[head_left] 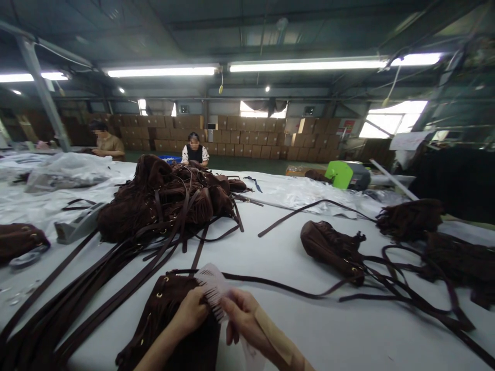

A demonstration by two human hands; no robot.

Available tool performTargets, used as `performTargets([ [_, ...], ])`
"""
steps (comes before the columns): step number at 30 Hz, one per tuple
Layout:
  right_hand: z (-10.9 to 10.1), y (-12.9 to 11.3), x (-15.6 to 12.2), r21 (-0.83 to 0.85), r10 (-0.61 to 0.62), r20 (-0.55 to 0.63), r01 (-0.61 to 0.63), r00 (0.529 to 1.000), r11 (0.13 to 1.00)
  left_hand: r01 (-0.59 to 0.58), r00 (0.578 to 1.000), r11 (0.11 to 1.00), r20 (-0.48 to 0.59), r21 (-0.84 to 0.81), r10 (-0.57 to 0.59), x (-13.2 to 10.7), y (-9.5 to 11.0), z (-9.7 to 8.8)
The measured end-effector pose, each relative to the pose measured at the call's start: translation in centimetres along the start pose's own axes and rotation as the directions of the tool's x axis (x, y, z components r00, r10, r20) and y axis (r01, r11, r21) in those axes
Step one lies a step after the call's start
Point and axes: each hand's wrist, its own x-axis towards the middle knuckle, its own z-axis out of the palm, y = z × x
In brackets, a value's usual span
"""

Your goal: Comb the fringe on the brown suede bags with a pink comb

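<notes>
In front of me lies a dark brown fringed bag (181,335) with gold eyelets, its strap running off to the right. Above its right side is a thin white strip with comb-like slits (212,288). My right hand (245,314) pinches this strip between thumb and fingers. Curled at the strip's left edge, my left hand (193,309) is closed over the bag; what its fingers grip is hidden. A pale piece of material hangs below my right hand, too blurred to name.
A heap of brown fringed bags (166,201) with long straps covers the left middle of the table (270,257). Another bag (332,247) lies right, beside tangled straps. A grey tape dispenser (77,224) stands left. Farther back are a green machine (340,175) and two people.
</notes>
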Motion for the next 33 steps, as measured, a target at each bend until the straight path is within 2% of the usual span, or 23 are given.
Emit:
performTargets([
  [4,-3.3,1.5,-0.2,-0.043,0.061,-0.217,-0.072,0.974,0.996,-0.073,0.997,0.992,-0.031,-0.100,0.070,-0.2,2.1,-2.3],
  [6,-4.5,2.4,0.1,-0.070,0.114,-0.256,-0.135,0.960,0.988,-0.079,0.997,0.993,-0.003,-0.083,0.079,-0.1,3.4,-3.1],
  [8,-4.8,3.0,0.4,-0.087,0.145,-0.248,-0.171,0.958,0.981,-0.087,0.996,0.993,0.024,-0.074,0.089,0.1,4.4,-3.4],
  [11,-3.7,2.7,0.9,-0.094,0.138,-0.219,-0.161,0.966,0.982,-0.114,0.990,0.990,0.071,-0.081,0.120,0.6,5.2,-3.5],
  [14,-1.4,1.9,1.4,-0.075,0.137,-0.124,-0.147,0.983,0.986,-0.141,0.981,0.989,0.130,-0.034,0.144,1.1,6.0,-3.7],
  [19,2.6,1.0,1.9,0.114,0.168,0.049,-0.173,0.985,0.978,-0.174,0.969,0.984,0.183,0.045,0.163,2.3,9.2,-4.2],
  [22,3.1,0.4,1.7,0.293,0.176,0.104,-0.200,0.979,0.935,-0.261,0.964,0.963,0.070,0.066,0.257,3.0,10.9,-5.3],
  [24,2.6,-0.1,1.3,0.400,0.182,0.126,-0.218,0.975,0.890,-0.300,0.943,0.953,-0.139,0.041,0.303,3.2,11.1,-6.6],
  [26,1.7,-0.6,0.7,0.479,0.198,0.138,-0.240,0.970,0.844,-0.299,0.896,0.949,-0.371,-0.098,0.244,2.8,10.4,-7.7],
  [27,1.3,-0.8,0.4,0.504,0.209,0.153,-0.258,0.966,0.824,-0.287,0.884,0.937,-0.433,-0.198,0.179,2.4,9.7,-8.0],
  [28,1.0,-0.9,0.2,0.521,0.219,0.171,-0.277,0.961,0.808,-0.262,0.893,0.919,-0.436,-0.294,0.115,1.9,8.9,-7.9],
  [29,0.7,-0.9,-0.1,0.532,0.226,0.188,-0.292,0.956,0.795,-0.222,0.924,0.903,-0.376,-0.368,0.074,1.3,8.0,-7.4],
  [31,0.6,-0.8,-0.3,0.545,0.227,0.201,-0.301,0.953,0.783,-0.105,0.989,0.897,-0.139,-0.430,0.049,0.0,6.3,-5.2],
  [32,0.6,-0.6,-0.4,0.553,0.218,0.185,-0.285,0.958,0.783,-0.057,0.998,0.903,-0.030,-0.426,0.048,-0.6,5.5,-3.8],
  [33,0.7,-0.4,-0.5,0.560,0.204,0.155,-0.256,0.967,0.788,-0.032,0.999,0.904,0.026,-0.425,0.047,-1.1,4.9,-2.2],
])
